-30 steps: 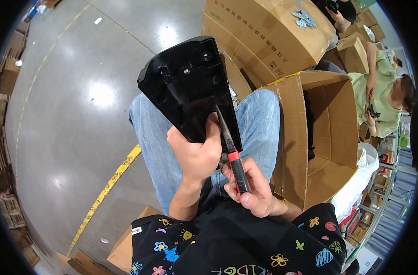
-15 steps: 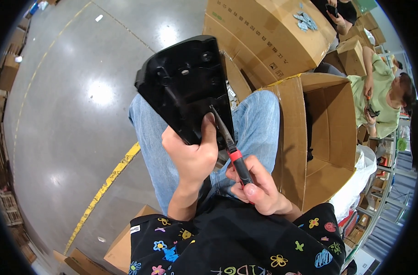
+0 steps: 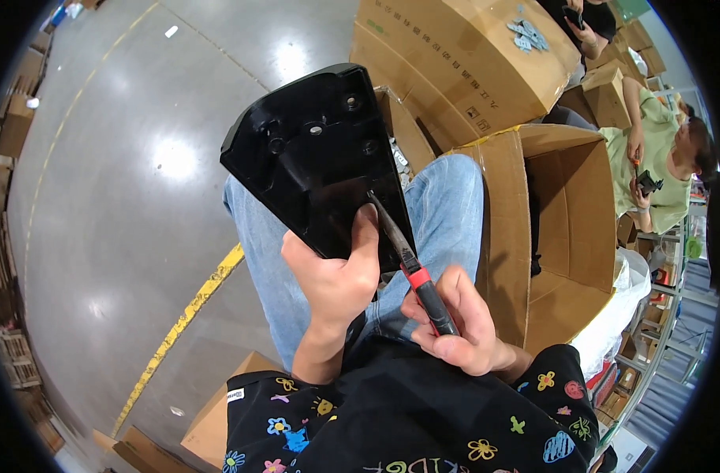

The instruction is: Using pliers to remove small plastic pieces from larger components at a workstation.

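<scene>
Open cardboard box (image 3: 565,229) stands beside a yellow floor line (image 3: 188,311) on grey concrete.

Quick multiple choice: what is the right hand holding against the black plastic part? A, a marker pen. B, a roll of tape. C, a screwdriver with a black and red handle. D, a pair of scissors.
C: the right hand grips a screwdriver by its black handle with a red collar, and the shaft's tip meets the black plastic part, which the left hand holds from below.
</scene>
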The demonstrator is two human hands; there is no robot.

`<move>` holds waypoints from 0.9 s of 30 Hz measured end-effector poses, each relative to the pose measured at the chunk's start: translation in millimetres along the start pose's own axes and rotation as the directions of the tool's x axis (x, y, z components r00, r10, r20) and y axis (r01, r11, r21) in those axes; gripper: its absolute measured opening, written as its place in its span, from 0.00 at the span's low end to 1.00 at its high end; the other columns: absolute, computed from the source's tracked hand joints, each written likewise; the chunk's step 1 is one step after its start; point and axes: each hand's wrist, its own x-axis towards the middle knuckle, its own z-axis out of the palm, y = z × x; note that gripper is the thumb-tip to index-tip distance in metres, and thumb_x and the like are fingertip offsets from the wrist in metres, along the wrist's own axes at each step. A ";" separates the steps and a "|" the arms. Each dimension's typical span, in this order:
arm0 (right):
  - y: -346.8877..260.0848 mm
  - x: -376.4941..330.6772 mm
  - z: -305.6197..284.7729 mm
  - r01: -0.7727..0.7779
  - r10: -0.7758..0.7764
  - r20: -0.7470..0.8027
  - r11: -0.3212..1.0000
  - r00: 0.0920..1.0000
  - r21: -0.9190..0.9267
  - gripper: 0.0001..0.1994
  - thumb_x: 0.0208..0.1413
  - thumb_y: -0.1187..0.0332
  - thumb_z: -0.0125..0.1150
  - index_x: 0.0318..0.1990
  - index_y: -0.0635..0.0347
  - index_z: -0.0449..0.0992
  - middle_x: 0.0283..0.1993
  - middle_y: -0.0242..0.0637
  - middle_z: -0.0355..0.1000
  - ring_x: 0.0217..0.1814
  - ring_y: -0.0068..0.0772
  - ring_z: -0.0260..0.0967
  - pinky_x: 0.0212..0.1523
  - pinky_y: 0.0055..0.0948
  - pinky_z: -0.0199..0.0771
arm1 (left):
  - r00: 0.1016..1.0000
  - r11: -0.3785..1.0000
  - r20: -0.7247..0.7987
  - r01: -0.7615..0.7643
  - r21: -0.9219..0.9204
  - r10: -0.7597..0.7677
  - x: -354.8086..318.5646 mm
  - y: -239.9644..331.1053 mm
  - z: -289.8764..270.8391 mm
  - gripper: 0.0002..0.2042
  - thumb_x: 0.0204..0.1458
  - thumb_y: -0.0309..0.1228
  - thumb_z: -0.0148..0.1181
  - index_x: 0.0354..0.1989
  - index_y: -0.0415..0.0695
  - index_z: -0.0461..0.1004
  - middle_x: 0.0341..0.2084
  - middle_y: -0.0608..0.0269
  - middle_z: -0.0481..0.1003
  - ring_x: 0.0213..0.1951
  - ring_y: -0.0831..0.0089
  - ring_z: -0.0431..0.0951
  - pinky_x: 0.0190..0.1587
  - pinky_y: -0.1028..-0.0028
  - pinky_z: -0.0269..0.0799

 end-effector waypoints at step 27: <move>-26.2 31.8 -2.5 -0.436 0.373 0.230 0.811 0.899 0.391 0.14 0.61 0.70 0.49 0.51 0.66 0.61 0.19 0.36 0.61 0.11 0.19 0.54 0.09 0.18 0.50 | 0.992 0.993 -0.055 -0.114 0.038 0.116 0.8 -8.3 3.0 0.06 0.47 0.16 0.58 0.34 0.33 0.73 0.26 0.60 0.76 0.28 0.76 0.76 0.32 0.78 0.71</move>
